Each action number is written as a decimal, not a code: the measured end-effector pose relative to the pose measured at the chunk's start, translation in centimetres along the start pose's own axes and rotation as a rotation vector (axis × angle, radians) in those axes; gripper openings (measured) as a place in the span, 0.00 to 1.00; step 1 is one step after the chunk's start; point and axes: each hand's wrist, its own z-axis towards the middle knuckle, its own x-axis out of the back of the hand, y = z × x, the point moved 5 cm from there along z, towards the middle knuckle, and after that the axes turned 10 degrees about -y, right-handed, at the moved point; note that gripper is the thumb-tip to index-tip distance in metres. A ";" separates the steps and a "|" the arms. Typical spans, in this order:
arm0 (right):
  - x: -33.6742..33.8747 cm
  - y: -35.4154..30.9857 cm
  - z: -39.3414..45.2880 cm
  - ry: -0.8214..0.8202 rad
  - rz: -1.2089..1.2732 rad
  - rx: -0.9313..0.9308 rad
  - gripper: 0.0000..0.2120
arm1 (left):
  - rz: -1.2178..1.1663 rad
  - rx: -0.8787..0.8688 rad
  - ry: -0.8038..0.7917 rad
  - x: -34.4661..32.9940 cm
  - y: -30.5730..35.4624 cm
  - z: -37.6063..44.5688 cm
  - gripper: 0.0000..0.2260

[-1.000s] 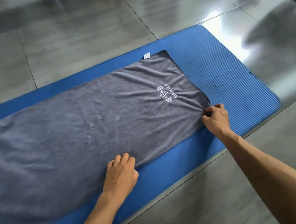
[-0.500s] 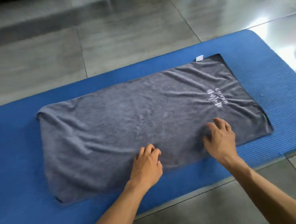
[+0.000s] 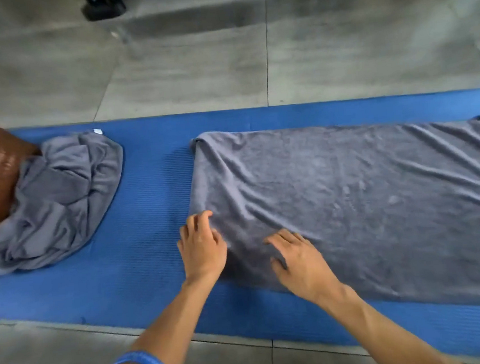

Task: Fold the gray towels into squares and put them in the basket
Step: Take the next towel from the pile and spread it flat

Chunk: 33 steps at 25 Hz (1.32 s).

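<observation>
Gray towel (image 3: 352, 206) flat on mat (image 3: 151, 190) — both hands' fingers (image 3: 204, 217) spread loose at left edge.

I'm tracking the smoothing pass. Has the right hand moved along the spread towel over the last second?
Yes. The right hand has left the towel's logo-end corner and now lies flat near the opposite end of the spread gray towel, beside the left hand.

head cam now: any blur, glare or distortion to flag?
Head view: left hand fingers smeared by motion; glossy floor shows streaky reflections; wide-angle bends the blue mat edge; spread towel runs off frame right.
</observation>
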 end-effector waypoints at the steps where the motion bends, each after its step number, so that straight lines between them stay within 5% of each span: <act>1: -0.9 -0.9 1.0 -0.084 0.011 0.032 0.21 | -0.101 0.158 -0.033 0.6 -2.4 0.6 0.17; 6: -3.1 -1.8 3.4 -0.334 -0.028 0.034 0.29 | -0.879 0.606 -0.205 -0.8 -5.9 2.4 0.11; 8: -3.2 -1.6 3.2 -0.303 -0.061 0.039 0.26 | -0.975 0.578 -0.444 -1.7 -3.7 2.3 0.03; 10: -3.2 -1.6 3.0 -0.212 -0.044 -0.003 0.24 | -0.870 0.439 -0.576 -2.7 -1.8 2.5 0.11; 13: -3.5 -1.9 2.9 -0.195 -0.017 -0.029 0.25 | -1.055 0.489 -0.527 -3.7 -0.4 3.2 0.18; 17: -3.3 -2.4 2.2 -0.107 -0.138 0.030 0.20 | -1.211 0.549 -0.358 -3.6 -0.5 3.7 0.13; 21: -4.0 -2.5 2.4 -0.285 -0.116 -0.015 0.29 | -1.376 0.533 -0.115 -0.6 -3.5 4.2 0.16; 28: -4.2 -2.9 3.3 -0.160 -0.134 -0.040 0.21 | -1.184 0.559 0.442 7.0 -14.2 2.0 0.17; 30: -4.8 -3.1 3.1 -0.158 -0.219 -0.039 0.22 | -0.943 0.592 0.421 7.2 -15.5 0.1 0.10; 33: -5.7 -3.2 2.8 -0.169 -0.308 -0.056 0.25 | -0.575 0.706 0.094 5.1 -17.9 -1.6 0.11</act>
